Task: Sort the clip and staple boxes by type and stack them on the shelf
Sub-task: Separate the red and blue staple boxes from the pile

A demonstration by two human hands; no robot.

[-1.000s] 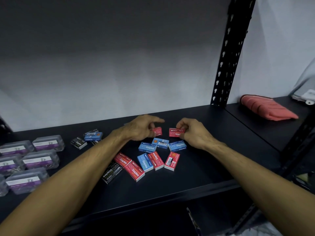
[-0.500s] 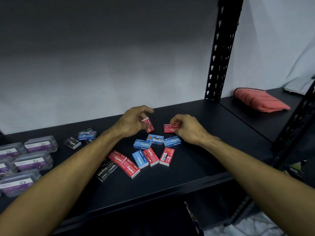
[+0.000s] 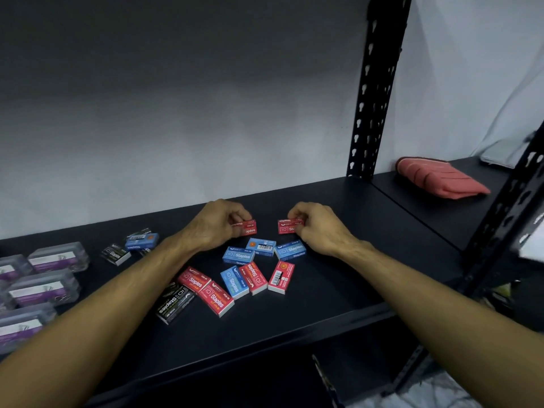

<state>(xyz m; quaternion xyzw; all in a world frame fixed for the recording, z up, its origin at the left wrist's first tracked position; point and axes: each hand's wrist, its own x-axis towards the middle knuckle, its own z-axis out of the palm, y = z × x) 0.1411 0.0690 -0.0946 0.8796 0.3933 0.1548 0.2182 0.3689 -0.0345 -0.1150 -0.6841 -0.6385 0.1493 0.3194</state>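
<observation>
Both hands are low on the black shelf (image 3: 338, 290), near its back. The left hand (image 3: 216, 223) has its fingers curled around one red box (image 3: 248, 228) and pinches it at its left end; the box seems to rest on the shelf. The right hand (image 3: 319, 226) pinches a second red box (image 3: 287, 226) at its right end, also down at the shelf. The two boxes are near each other, with a gap between them.

Just in front of the hands lie three blue boxes (image 3: 262, 247) in a row, touching each other. Closer to the shelf edge lie more staple boxes in a loose group: two red ones (image 3: 206, 287) end to end on the left, a blue one (image 3: 234, 282), a red one (image 3: 253, 276), and another red one (image 3: 281, 276) a little apart. A black box (image 3: 175, 301) lies partly under the left forearm.

Further left, a blue box (image 3: 141, 241) lies on other boxes beside a black box (image 3: 115, 254). At the far left stand clear clip boxes (image 3: 44, 285) with purple labels, close together.

On the next shelf section to the right lies a folded pink cloth (image 3: 438, 178).
</observation>
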